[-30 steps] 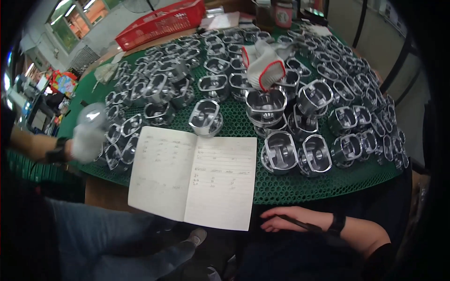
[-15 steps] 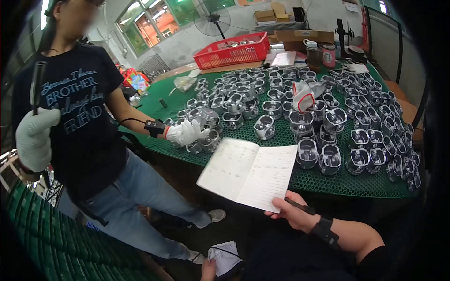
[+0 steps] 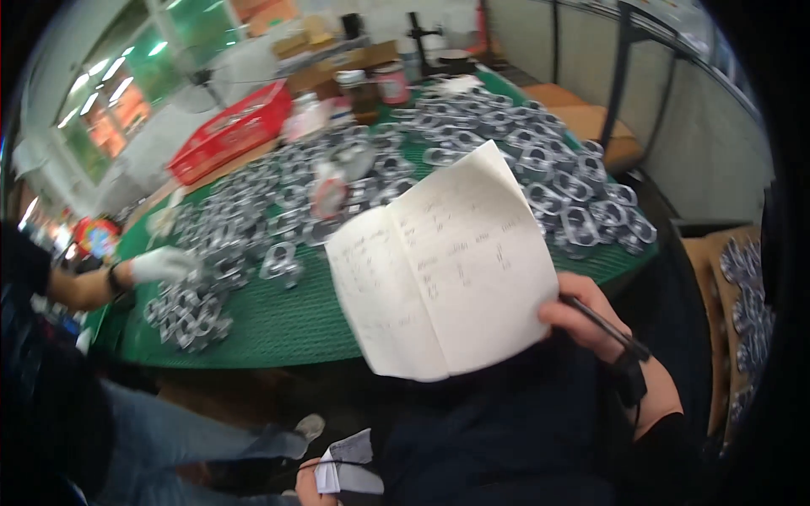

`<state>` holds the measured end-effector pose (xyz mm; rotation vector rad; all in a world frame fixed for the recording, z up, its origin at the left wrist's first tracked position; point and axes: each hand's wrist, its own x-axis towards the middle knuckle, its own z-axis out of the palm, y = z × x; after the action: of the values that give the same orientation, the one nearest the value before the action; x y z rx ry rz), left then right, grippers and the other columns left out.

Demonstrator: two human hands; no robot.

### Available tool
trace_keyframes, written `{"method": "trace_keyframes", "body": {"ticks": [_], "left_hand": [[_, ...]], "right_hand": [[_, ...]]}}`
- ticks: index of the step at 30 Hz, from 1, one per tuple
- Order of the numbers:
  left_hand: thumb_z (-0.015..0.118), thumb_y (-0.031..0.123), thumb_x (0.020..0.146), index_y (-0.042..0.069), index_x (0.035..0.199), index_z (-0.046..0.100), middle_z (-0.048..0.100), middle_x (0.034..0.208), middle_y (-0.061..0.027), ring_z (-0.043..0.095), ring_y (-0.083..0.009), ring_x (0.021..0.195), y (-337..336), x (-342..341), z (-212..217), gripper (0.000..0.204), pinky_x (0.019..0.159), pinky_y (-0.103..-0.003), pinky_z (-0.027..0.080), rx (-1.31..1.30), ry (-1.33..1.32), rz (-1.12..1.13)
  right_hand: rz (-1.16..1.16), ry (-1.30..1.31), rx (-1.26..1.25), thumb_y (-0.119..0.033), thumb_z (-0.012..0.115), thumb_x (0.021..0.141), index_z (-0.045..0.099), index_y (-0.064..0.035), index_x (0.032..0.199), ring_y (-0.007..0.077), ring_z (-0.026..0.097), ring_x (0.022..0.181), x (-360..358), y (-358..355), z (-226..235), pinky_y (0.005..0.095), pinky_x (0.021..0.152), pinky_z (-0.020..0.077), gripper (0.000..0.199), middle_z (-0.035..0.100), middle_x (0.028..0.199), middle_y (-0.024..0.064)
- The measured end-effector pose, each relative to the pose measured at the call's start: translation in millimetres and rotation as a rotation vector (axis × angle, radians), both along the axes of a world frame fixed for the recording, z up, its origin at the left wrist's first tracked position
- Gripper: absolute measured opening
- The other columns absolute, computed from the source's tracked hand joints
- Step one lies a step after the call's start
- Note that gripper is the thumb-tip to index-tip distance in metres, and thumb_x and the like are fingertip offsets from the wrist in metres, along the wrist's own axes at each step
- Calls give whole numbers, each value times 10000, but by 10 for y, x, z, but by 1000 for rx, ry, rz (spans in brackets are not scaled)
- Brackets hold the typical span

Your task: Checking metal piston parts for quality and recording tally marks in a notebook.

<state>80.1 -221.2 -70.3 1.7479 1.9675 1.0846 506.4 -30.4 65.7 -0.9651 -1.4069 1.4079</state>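
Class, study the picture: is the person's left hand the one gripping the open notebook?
No, the right hand grips the open notebook by its right side, while the left hand holds paper lower down.

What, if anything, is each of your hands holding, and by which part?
Right hand: an open notebook, by its right edge near the lower corner, with a dark pen across the hand. Left hand: paper, by its left side.
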Motion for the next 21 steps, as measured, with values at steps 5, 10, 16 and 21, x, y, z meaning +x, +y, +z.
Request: {"method": "trace_keyframes", "body": {"ticks": [5,10,16,21], "left_hand": [[573,145,797,20,896,671,662,911,-163,626,-326,865,923,738,562,188,756,-386,485,-49,42,-341],[577,150,777,52,820,666,650,858,-106,624,-298,879,1690,1174,603,139,739,-375,486,-279,-84,-568],[703,161,630,94,705,657,663,788,-108,655,-281,783,1853,1314,506,110,660,-344,507,-303,-677,-450],[601,173,717,79,628,647,649,690,-117,631,-301,695,1966,1421,986,138,621,-351,476,-124,113,-692]], "right_hand": [[-283,245,-151,-172,612,892,524,45,1213,74,551,665,426,307,-636,203,588,442,397,625,837,54],[-293,305,-177,-157,605,898,529,46,1207,74,553,647,550,411,-706,202,583,452,378,628,828,50],[-375,88,-194,-155,608,906,533,30,1206,82,585,671,558,321,-712,206,610,478,360,640,838,50],[-414,61,-117,-146,598,915,542,16,1183,91,605,689,572,225,-824,205,623,482,319,642,847,49]]}}
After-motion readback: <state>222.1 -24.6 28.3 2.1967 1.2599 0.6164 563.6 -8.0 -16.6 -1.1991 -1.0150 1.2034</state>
